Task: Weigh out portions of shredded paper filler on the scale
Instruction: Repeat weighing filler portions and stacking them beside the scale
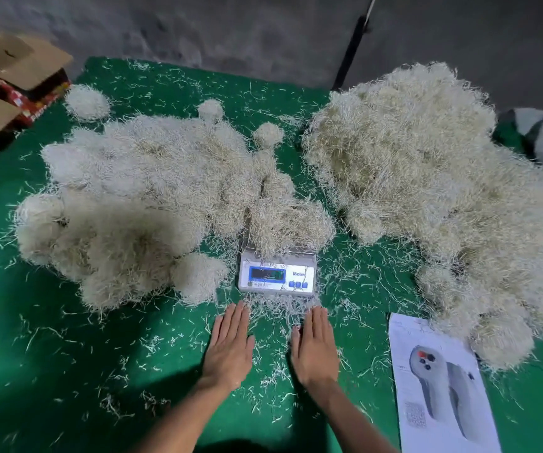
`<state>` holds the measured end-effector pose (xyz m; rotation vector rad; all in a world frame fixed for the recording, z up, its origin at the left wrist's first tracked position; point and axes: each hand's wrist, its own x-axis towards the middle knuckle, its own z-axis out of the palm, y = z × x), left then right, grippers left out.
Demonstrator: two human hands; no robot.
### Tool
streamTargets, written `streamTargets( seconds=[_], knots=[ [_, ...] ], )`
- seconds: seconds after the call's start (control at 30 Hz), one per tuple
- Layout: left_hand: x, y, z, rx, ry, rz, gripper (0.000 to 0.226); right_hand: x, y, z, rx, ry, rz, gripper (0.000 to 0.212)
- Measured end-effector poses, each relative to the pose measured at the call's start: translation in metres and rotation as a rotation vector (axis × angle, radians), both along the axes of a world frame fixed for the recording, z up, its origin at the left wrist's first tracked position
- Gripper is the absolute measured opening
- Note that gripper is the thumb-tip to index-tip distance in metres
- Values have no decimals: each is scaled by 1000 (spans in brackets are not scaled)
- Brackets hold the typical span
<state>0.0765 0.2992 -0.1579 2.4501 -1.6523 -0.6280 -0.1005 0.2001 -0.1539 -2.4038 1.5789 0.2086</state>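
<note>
A small white digital scale (pixel 276 277) stands in the middle of the green table (pixel 67 354), with a clump of cream shredded paper (pixel 288 223) piled on its platform. To its left lies a spread of rounded paper portions (pixel 132 204). A large loose heap of shredded paper (pixel 427 178) fills the right side. My left hand (pixel 230 346) and my right hand (pixel 315 348) lie flat, palms down, on the table just in front of the scale, fingers straight, holding nothing.
A printed sheet with a picture of a handheld device (pixel 440 384) lies at the front right. Cardboard boxes (pixel 5 80) sit at the back left. Loose paper strands litter the green surface. A dark pole (pixel 350 53) leans against the grey wall.
</note>
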Motion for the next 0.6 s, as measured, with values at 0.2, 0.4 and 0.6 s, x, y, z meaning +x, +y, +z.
streamTargets(
  seconds=[0.2,0.4,0.6],
  knots=[
    [-17,12,1,45,-82,-3,65,-9,25,-3,-4,-44,10,79],
    [-17,19,-7,12,-161,-17,68,-9,40,-20,-48,-26,-41,67],
    [-18,14,-13,-19,-183,9,68,-6,38,-29,-134,-52,-43,60]
  ],
)
